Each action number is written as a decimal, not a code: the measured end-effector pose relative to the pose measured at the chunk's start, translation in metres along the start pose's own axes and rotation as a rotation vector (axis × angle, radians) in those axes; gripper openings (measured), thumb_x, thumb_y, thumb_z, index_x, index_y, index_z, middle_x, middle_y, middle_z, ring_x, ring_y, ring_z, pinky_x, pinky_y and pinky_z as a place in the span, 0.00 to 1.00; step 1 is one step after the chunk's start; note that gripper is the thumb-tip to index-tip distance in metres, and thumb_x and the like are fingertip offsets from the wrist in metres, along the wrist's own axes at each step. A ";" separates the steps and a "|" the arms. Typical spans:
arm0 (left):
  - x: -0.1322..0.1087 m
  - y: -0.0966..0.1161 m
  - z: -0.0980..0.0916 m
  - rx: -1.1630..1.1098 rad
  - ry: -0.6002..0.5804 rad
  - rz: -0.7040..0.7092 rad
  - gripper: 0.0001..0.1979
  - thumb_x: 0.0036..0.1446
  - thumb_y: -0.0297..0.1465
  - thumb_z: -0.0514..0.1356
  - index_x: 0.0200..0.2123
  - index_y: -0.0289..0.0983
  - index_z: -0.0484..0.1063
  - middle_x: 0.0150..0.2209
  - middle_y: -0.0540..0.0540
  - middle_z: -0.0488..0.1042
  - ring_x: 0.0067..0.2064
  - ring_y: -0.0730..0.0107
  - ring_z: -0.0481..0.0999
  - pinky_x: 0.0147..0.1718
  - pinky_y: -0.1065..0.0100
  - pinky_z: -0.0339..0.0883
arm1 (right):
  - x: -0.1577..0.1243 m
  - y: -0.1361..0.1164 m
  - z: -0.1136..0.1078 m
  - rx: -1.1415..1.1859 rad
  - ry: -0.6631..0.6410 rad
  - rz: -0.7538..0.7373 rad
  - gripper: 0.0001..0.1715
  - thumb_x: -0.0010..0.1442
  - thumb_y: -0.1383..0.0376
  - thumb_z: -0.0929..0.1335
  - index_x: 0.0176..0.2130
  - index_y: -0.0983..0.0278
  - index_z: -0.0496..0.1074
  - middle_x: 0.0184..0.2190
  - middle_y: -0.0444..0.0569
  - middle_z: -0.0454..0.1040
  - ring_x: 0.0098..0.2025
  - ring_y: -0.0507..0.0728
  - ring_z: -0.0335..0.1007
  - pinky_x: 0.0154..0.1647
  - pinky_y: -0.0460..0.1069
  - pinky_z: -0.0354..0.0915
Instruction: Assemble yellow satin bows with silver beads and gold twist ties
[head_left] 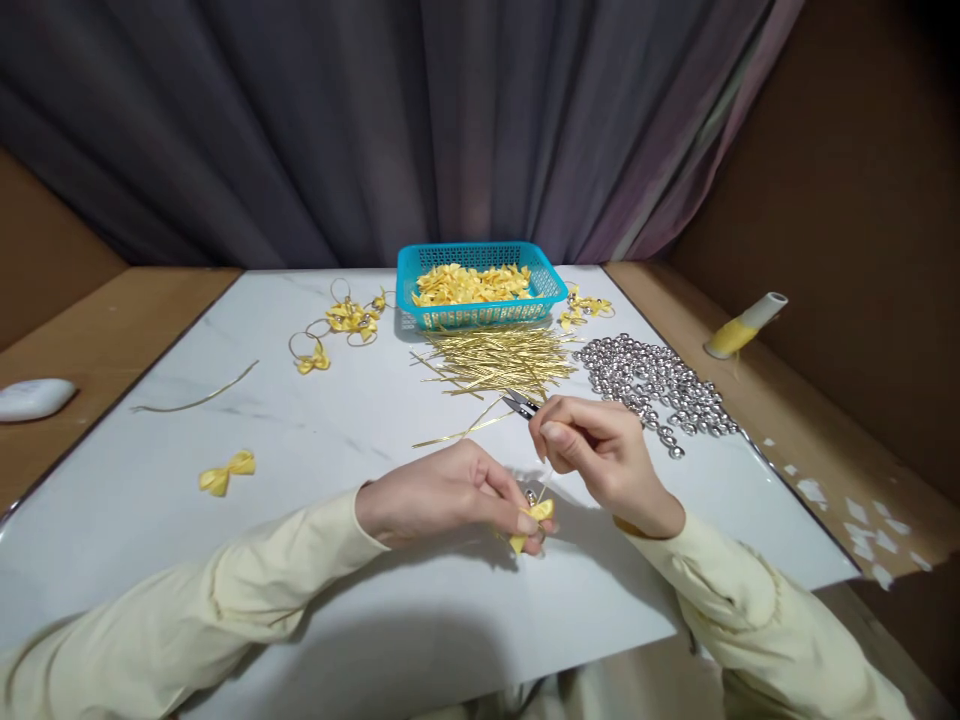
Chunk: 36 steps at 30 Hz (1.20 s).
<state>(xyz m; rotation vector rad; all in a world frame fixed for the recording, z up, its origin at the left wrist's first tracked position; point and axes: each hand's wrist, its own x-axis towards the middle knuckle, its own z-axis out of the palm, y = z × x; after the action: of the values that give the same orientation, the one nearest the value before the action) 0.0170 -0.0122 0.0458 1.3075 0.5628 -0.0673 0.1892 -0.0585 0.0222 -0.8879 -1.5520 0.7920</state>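
My left hand (465, 495) is closed in a pinch on a small yellow ribbon bow (541, 511), low over the table's front part. A silver bead (531, 497) shows at the bow's middle. From the bow a thin pale thread (544, 482) runs up to the fingertips of my right hand (600, 455), which is closed on it. Dark thread snips (519, 403) poke out from behind the right hand's knuckles; their handles are hidden, and I cannot tell whether they lie on the table. Another yellow bow (227, 473) lies apart on the left.
A blue basket (407, 290) of yellow bows stands at the back, with gold ties (499, 360) before it. Silver beads (652, 380) spread to the right. Bows with loops (352, 318) lie back left. A thread spool (746, 326) stands right; a white mouse-like object (36, 399) sits left.
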 end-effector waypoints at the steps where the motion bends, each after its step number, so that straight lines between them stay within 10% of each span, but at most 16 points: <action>1: 0.000 -0.001 -0.001 0.013 0.002 0.001 0.07 0.50 0.31 0.61 0.28 0.33 0.78 0.32 0.45 0.79 0.40 0.65 0.76 0.40 0.70 0.66 | 0.001 0.002 -0.001 0.079 -0.011 0.077 0.16 0.61 0.64 0.62 0.23 0.65 0.62 0.20 0.42 0.62 0.17 0.46 0.52 0.18 0.44 0.51; 11: 0.007 -0.019 -0.030 0.091 0.260 0.024 0.13 0.49 0.36 0.62 0.30 0.30 0.73 0.31 0.41 0.79 0.35 0.64 0.77 0.38 0.67 0.66 | 0.023 0.008 -0.002 0.092 -0.086 0.166 0.14 0.60 0.59 0.63 0.26 0.64 0.68 0.29 0.46 0.68 0.33 0.50 0.65 0.37 0.48 0.61; 17: 0.000 -0.014 -0.034 0.196 0.320 0.102 0.28 0.50 0.34 0.62 0.53 0.36 0.59 0.27 0.46 0.78 0.27 0.69 0.75 0.28 0.71 0.64 | 0.042 -0.003 0.008 -0.155 -0.066 0.052 0.16 0.59 0.59 0.64 0.25 0.64 0.68 0.27 0.45 0.65 0.31 0.50 0.61 0.34 0.47 0.58; 26: -0.003 -0.003 -0.032 0.526 0.340 0.212 0.13 0.55 0.36 0.56 0.29 0.35 0.77 0.29 0.47 0.77 0.32 0.70 0.72 0.34 0.72 0.63 | 0.062 0.002 0.016 -0.182 -0.121 0.215 0.24 0.59 0.51 0.61 0.24 0.66 0.66 0.19 0.41 0.63 0.22 0.48 0.57 0.24 0.44 0.55; 36: -0.006 -0.021 -0.052 0.546 0.510 0.261 0.10 0.51 0.37 0.60 0.30 0.38 0.79 0.39 0.44 0.70 0.43 0.65 0.69 0.44 0.66 0.62 | 0.023 0.032 -0.017 -1.274 -0.465 0.240 0.13 0.60 0.59 0.61 0.30 0.65 0.65 0.27 0.49 0.70 0.26 0.53 0.64 0.23 0.47 0.49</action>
<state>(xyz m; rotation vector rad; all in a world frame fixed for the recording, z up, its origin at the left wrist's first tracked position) -0.0144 0.0286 0.0222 1.9412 0.8348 0.3614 0.2083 -0.0228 0.0080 -1.9095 -2.4132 0.0465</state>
